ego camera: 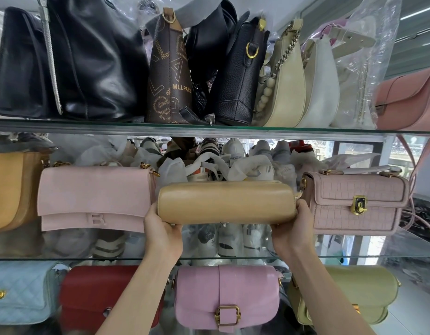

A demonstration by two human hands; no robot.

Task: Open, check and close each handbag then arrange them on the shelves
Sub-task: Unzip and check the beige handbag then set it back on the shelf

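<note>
Two hands: both gripped one tan, smooth-leather oblong handbag (pixel 227 203), held level above the front of the middle glass shelf (pixel 209 258).
Left hand (pixel 162 229): fingers curled under the bag's left end, thumb up against its end face.
Right hand (pixel 295 229): wrapped round the bag's right lower corner, thumb up beside the zip end.
Bag position: in the gap between the pale pink flap bag with an embossed B (pixel 95 199) and the dusty pink crocodile-textured bag with a brass turn lock (pixel 356 203), just beside each; whether it rested on the glass could not be told.
Bag state: closed, as far as could be seen.
Upper shelf: black, brown monogram and cream bags stood in a row.
Lower shelf: pink buckle-strap bag (pixel 227 296) below the hands, red bag (pixel 88 296) to its left.
</note>
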